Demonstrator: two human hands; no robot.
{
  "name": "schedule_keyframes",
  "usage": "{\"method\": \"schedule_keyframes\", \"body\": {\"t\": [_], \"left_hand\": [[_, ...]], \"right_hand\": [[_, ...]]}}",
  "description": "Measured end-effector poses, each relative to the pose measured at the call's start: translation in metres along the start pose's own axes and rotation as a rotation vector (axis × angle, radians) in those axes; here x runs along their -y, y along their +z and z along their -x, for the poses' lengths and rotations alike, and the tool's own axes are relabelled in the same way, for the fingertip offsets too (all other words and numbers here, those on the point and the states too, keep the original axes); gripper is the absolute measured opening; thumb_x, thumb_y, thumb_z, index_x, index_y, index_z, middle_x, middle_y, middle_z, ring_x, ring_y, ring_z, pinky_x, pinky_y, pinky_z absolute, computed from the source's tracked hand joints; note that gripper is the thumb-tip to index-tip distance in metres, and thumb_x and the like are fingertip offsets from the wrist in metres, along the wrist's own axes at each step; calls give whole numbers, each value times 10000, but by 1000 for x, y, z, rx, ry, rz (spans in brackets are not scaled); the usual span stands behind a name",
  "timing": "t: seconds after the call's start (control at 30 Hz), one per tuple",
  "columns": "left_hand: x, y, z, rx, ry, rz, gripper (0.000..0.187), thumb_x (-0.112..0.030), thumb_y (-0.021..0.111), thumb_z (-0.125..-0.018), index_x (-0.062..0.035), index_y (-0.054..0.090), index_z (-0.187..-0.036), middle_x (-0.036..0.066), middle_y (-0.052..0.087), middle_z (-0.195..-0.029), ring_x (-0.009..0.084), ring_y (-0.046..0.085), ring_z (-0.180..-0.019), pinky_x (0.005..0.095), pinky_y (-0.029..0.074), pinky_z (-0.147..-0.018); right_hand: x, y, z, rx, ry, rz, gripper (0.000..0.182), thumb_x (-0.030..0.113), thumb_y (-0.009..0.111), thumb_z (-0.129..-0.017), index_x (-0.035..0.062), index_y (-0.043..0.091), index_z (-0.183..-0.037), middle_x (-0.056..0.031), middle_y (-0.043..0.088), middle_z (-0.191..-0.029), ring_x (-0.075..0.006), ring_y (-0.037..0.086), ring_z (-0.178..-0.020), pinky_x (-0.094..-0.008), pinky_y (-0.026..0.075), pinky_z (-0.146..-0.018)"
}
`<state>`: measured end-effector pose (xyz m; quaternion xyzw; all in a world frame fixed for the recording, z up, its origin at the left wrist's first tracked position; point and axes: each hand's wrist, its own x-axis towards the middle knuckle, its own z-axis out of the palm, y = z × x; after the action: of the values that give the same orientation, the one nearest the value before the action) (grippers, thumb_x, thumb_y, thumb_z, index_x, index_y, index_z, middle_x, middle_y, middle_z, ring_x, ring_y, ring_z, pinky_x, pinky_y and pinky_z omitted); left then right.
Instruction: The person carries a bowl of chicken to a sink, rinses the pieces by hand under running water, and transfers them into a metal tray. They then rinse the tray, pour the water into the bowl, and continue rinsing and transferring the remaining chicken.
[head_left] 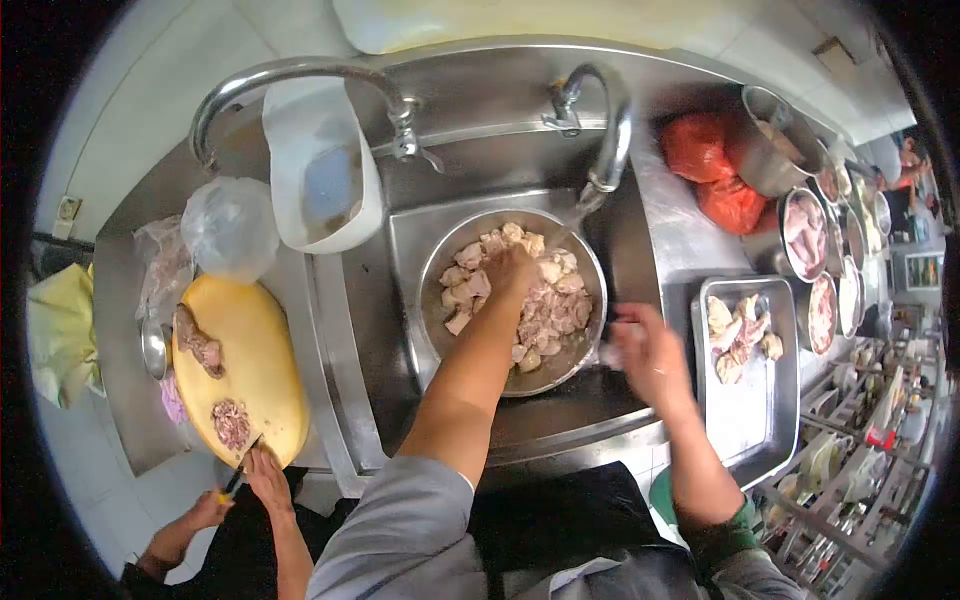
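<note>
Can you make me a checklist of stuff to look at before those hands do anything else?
1. Bowl inside the sink: ok, the metal bowl sits in the sink.
2. Left hand in the bowl: ok, the left hand is down among the raw meat chunks.
3. Right hand empty: cannot tell, the right hand is blurred beside the bowl.
4. Knife away from these hands: ok, another person holds the knife at the yellow cutting board.
5. Room in the tray: ok, the metal tray has meat at one end, bare metal at the other.
</note>
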<state>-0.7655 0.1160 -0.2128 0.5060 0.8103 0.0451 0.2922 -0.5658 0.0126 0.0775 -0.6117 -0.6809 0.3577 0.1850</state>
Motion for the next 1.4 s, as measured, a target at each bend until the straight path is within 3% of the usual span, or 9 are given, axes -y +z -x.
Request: {"method": "schedule_keyframes", "body": {"t": [0.2, 0.37, 0.47, 0.57, 0.7, 0.77, 1.0, 1.3, 1.4], "left_hand": [[-31, -32, 5, 276, 239, 193, 411, -272, 490, -859, 7, 628, -1128, 222, 638, -1142, 333, 625, -1061, 363, 507, -845], [-35, -86, 57, 405, -179, 1328, 178, -258, 593, -903, -84, 628, -920, 32, 643, -790, 123, 608, -699, 245, 456, -554], [-40, -93, 64, 420, -261, 1729, 205, -301, 597, -922, -99, 625, -937, 5, 629, -799, 128, 587, -665, 238, 433, -549], [-39, -99, 76, 500, -7, 1658, 195, -261, 566, -941, -75, 617, -966, 16, 621, -824, 146, 615, -746, 247, 475, -623], [-50, -127, 100, 212, -261, 1762, 197, -196, 558, -945, -49, 563, -1077, 40, 620, -873, 173, 587, -795, 256, 478, -664], [-44, -135, 95, 336, -276, 1727, 210, -179, 604, -927, -66, 559, -1098, 35, 627, -914, 141, 564, -735, 230, 438, -569], [-51, -98, 66, 358, -52, 1327, 164, -134, 662, -840, -83, 602, -984, 5, 598, -783, 121, 554, -661, 258, 449, -564], [-56, -142, 99, -197, 78, 859, 395, -369, 561, -926, -2, 655, -1038, 187, 683, -989, 299, 660, -925, 340, 482, -819], [-48, -142, 99, -191, 38, 945, 343, -301, 572, -931, 2, 645, -1075, 162, 682, -1013, 260, 648, -946, 340, 481, -809]], "right_hand": [[-41, -129, 52, -335, 158, 0, 288, 162, 461, -991, -9, 496, -1221, -134, 582, -989, -222, 578, -871, -335, 469, -790], [-20, -129, 50, -433, -100, 330, 335, 197, 507, -975, -6, 500, -1241, -208, 587, -1097, -351, 550, -1085, -400, 414, -940], [11, -63, 14, -262, -74, -158, 283, 161, 560, -940, -4, 565, -1169, -187, 600, -1115, -316, 586, -1051, -365, 445, -916], [-28, 48, -58, -185, -55, -314, 296, 116, 568, -885, 2, 576, -1159, -230, 614, -1118, -395, 593, -1035, -405, 475, -892], [-91, 157, -140, 170, 17, 172, 445, 192, 620, -821, 94, 567, -1251, -227, 616, -1140, -403, 614, -1023, -451, 498, -863], [-171, 238, -165, 192, -359, 478, 315, 254, 563, -870, 70, 609, -1121, -190, 623, -1118, -329, 621, -1022, -417, 500, -847], [-195, 280, -176, 448, -193, 569, 331, 320, 562, -856, 152, 621, -1135, -110, 628, -1173, -300, 581, -1109, -407, 465, -932], [-27, 125, -150, 228, 241, -291, 419, 397, 506, -919, 36, 633, -1089, -235, 673, -937, -368, 646, -965, -446, 480, -863], [-8, 121, -139, 377, 352, -1010, 349, 320, 501, -957, 15, 577, -1107, -117, 677, -912, -177, 650, -804, -331, 493, -638]]}}
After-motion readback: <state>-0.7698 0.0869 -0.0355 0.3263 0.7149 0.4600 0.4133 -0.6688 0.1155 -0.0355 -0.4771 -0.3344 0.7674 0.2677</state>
